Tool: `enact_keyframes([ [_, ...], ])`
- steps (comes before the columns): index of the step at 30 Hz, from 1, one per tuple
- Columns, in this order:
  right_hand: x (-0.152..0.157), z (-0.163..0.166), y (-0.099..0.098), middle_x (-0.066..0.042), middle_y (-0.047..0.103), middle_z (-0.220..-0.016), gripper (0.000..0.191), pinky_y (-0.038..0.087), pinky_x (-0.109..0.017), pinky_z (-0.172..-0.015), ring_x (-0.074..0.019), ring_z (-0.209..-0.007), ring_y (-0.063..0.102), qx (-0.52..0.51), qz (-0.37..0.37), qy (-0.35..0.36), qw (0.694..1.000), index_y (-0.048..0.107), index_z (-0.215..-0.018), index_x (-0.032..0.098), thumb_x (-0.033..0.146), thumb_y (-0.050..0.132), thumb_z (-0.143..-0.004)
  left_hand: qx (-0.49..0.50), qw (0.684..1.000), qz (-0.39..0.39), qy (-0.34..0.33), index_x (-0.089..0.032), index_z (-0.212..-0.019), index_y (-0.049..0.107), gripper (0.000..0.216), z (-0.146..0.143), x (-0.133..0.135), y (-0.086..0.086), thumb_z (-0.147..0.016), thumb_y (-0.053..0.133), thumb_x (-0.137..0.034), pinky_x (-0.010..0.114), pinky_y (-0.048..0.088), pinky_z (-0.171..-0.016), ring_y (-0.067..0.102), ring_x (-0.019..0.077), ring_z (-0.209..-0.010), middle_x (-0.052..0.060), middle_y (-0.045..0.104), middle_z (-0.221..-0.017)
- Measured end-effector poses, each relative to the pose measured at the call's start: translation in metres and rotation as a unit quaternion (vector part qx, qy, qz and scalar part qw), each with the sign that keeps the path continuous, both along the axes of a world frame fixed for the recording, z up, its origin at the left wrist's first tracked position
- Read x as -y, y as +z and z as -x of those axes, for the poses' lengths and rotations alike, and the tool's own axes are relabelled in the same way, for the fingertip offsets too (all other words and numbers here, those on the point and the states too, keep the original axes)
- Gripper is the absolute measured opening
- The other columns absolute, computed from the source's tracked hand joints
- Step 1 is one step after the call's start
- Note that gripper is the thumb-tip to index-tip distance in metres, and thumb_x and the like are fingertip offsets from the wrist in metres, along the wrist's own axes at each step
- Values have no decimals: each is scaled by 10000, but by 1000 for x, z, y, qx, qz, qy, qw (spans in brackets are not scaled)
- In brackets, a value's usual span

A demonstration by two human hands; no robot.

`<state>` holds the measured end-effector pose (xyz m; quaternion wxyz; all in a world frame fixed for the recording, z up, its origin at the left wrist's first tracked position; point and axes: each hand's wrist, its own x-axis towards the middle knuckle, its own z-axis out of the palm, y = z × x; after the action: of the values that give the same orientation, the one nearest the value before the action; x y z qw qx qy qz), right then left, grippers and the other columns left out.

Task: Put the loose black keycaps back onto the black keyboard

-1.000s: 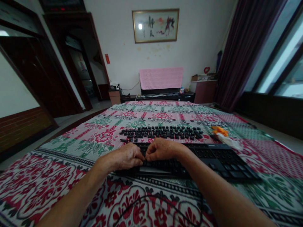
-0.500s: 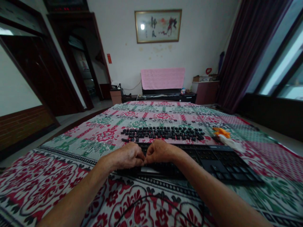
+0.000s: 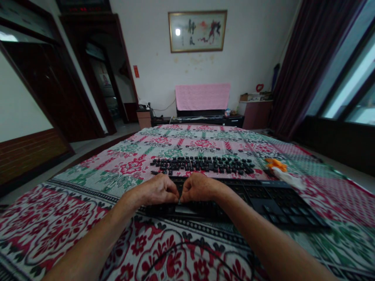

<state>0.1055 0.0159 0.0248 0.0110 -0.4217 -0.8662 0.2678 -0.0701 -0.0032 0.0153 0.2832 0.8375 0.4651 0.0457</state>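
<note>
keyboard (image 3: 275, 201) under left hand (image 3: 156, 190), right hand (image 3: 199, 187)

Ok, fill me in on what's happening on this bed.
A person has both hands on the left half of a black keyboard lying on a flowered bedspread. The left hand and right hand are curled, fingertips meeting over the keys; what they pinch is hidden. Rows of what look like loose keycaps lie on the cloth just beyond the keyboard. A cable loops in front.
</note>
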Motion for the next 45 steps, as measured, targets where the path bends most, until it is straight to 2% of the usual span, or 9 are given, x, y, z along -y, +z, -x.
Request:
enact_keyframes([
  [10,3,5,-2,-14,588,-607,228,292,-168,-405,-91,-509,457,38,-20,-18,999,655,-690,160,306,522,-577,-7,999,-26,45,-139,-664,635,199,-7,-1,-4,-612,511,-286,144,266,-416,411,57,-472,-42,491,-500],
  [16,-6,-3,-6,8,543,-566,245,290,-155,-409,-66,-471,411,-40,23,7,999,641,-708,147,325,499,-617,77,993,35,78,-132,-713,625,226,1,-5,3,-624,494,-293,155,321,-437,446,69,-483,-27,537,-551],
  [19,-16,-9,-9,-1,550,-567,313,292,-168,-421,-75,-481,427,-84,-41,-25,995,636,-701,144,356,406,-704,109,978,-43,171,-125,-710,624,243,17,-13,6,-638,482,-308,175,354,-467,471,84,-503,-9,560,-570],
  [22,-25,-10,-14,-31,601,-626,304,336,-198,-506,-114,-575,509,-73,-164,-89,980,645,-691,154,292,377,-729,61,949,-167,261,-150,-729,647,242,35,-22,1,-648,477,-301,198,367,-508,504,108,-544,4,594,-586],
  [24,-29,-10,-19,-38,632,-701,258,358,-219,-593,-140,-664,547,-56,-211,-113,969,654,-729,185,222,400,-700,31,935,-207,285,-184,-756,660,227,42,-27,-6,-645,486,-278,209,384,-566,535,121,-619,10,632,-691],
  [28,-33,-11,-24,-49,645,-766,259,369,-243,-662,-168,-729,565,-15,-222,-136,965,655,-788,213,192,426,-668,-18,931,-259,257,-235,-777,657,207,36,-33,-12,-659,490,-272,215,386,-626,550,127,-694,-11,640,-734],
  [33,-34,-13,-23,-42,646,-761,247,370,-237,-670,-165,-744,569,5,-204,-128,970,653,-777,214,220,425,-685,-109,931,-281,204,-255,-821,655,228,17,-45,-3,-668,486,-236,225,376,-688,536,140,-773,0,625,-811],
  [37,-33,-13,-22,-37,645,-771,252,365,-236,-674,-161,-746,564,4,-201,-127,971,652,-787,224,231,416,-699,-140,941,-241,191,-254,-804,661,240,10,-57,3,-655,476,-222,217,360,-693,514,145,-794,-2,618,-829],
  [45,-33,-15,-23,-30,638,-748,255,360,-232,-623,-144,-680,557,-15,-197,-128,972,653,-803,238,208,424,-695,-72,976,-135,157,-238,-649,662,188,10,-68,0,-560,510,-173,180,332,-616,494,136,-726,-25,603,-621],
])
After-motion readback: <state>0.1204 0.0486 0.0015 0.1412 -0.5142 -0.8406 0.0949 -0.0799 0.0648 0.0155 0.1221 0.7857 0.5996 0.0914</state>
